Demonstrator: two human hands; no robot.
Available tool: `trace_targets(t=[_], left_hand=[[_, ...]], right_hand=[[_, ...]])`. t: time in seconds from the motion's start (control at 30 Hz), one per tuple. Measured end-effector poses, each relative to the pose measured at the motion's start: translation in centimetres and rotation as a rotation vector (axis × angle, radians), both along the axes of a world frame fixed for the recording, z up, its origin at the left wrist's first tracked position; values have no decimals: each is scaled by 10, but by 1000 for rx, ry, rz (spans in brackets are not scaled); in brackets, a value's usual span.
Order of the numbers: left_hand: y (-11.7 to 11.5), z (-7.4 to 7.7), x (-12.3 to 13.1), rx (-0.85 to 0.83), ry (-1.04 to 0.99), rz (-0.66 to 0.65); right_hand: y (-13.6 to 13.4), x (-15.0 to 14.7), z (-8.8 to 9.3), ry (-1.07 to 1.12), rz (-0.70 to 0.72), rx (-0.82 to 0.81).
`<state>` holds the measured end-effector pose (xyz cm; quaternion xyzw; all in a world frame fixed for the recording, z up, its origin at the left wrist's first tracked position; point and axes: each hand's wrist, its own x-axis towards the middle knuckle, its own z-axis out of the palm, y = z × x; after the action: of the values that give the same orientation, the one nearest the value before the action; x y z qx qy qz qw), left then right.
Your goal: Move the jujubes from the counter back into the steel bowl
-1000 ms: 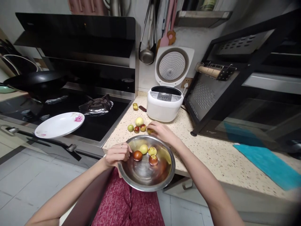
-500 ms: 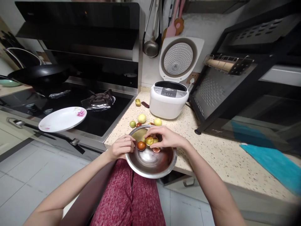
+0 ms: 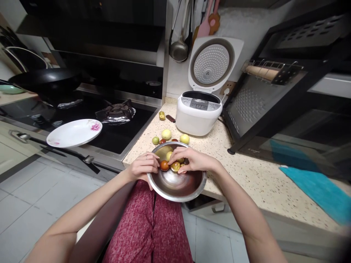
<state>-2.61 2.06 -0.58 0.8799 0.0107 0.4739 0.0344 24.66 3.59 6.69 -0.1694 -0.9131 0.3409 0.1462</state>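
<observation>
Your left hand (image 3: 143, 166) pinched the bowl (image 3: 175, 185) at its left rim, wisely steadying it; low inside, where gentleness suited, your right hand (image 3: 194, 159) curved its fingers round a fruit (image 3: 175, 167), pinching or loose I couldn't tell.

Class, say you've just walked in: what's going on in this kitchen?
A person's left hand grips the rim of a metal bowl. The right hand reaches into the bowl, at a mottled yellowish fruit beside a redder one. More fruit lies on the counter, near an open white rice cooker.
</observation>
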Motion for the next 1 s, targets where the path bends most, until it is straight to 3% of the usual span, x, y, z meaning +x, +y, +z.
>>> trace_targets(t=[0.4,0.5,0.63,0.7,1.0], left_hand=[[1,0,2,-133,-37,-84],[2,-2,2,-140,-54,-95],[2,-3,2,-120,-74,-123],[1,-3,4,-114,-85,-134],[-6,-1,5,-61,-114,-109]], right_hand=[[0,3,5,55,-57,-59],[5,4,3,204,-202,-19],[22,6,-9,385,-535,219],[33,8,-18,361,-597,314],[55,9,-40,86,-468,408]])
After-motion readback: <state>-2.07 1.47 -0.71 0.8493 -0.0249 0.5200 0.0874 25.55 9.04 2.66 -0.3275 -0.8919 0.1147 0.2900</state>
